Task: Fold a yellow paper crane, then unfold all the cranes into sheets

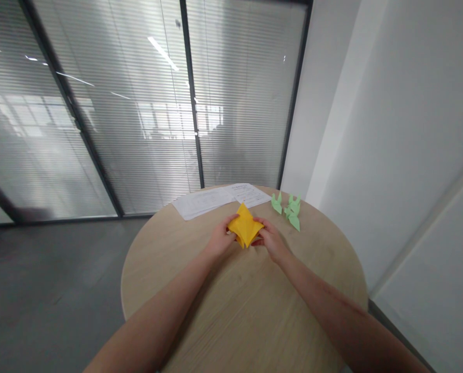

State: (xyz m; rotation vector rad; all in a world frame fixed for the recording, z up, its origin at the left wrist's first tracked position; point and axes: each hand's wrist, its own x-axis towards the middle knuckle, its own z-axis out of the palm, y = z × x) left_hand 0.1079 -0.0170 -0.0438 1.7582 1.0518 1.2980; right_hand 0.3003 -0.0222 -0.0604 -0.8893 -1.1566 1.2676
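Between my two hands is a piece of folded yellow origami paper (246, 226), with one point upward and split points at the bottom. My left hand (220, 237) grips its left corner, thumb and fingers closed on the paper. On the other side, my right hand (271, 239) pinches the right corner. Some fingertips of both hands are hidden behind the paper. It is held over the middle of the round table.
The round wooden table (231, 311) carries printed sheets of paper (204, 201) at its far edge. Several folded green paper figures (292, 210) stand at the far right. Behind the table is a glass partition with blinds (239, 145); a white wall (418, 155) rises on the right.
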